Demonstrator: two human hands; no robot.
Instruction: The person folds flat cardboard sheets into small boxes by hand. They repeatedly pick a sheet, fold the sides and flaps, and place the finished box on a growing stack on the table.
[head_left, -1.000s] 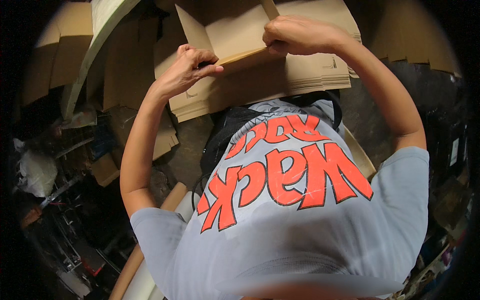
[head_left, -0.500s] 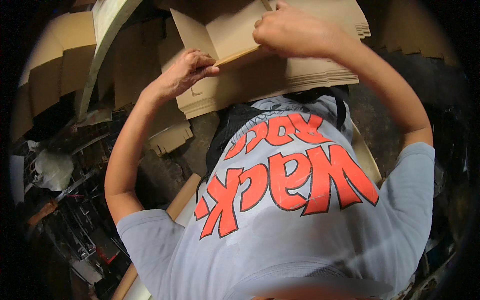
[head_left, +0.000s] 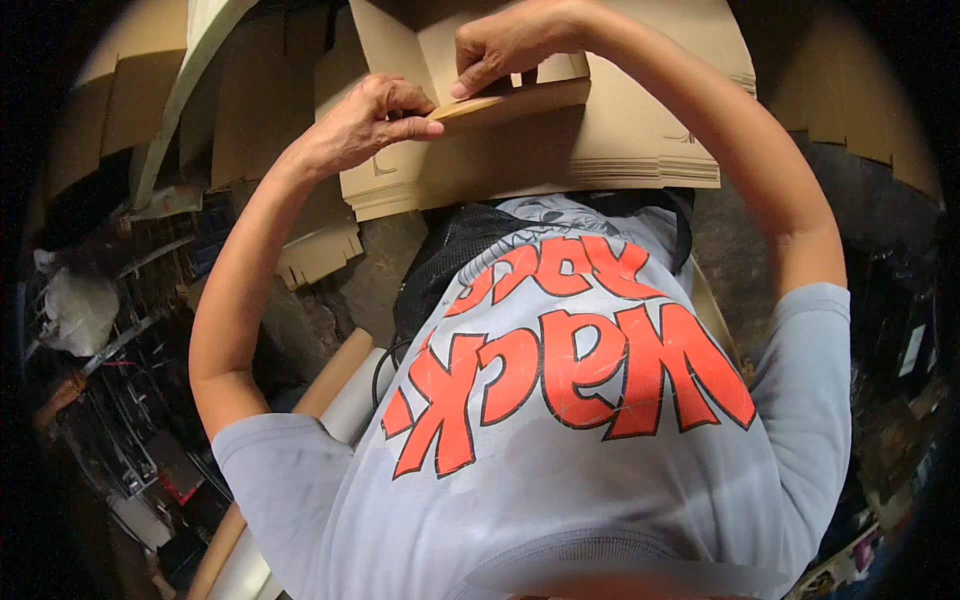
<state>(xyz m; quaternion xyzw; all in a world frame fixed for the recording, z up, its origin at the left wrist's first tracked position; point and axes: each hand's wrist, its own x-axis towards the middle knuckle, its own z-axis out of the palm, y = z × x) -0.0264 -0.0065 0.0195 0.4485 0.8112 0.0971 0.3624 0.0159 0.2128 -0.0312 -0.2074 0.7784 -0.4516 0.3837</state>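
A partly folded brown cardboard box (head_left: 540,98) with raised walls rests on a stack of flat cardboard sheets (head_left: 560,172) in front of my body. My left hand (head_left: 375,115) pinches the box's near left corner, its thumb outside the near wall. Curled over the same near wall, my right hand (head_left: 510,48) presses down close to the left hand's fingertips. A strip of tan edge shows between the two hands. The fingers of the right hand are bent, and part of its grip is hidden behind the hand.
More cardboard (head_left: 255,110) leans at the left, beyond a pale curved edge (head_left: 185,95). Cardboard rolls (head_left: 335,380) lie by my left side. A clear plastic bag (head_left: 80,310) sits among dark metal clutter. Further cardboard pieces (head_left: 850,110) stand at the far right.
My right hand has moved left along the near wall toward my left hand. The left hand still grips the corner. The view has shifted slightly.
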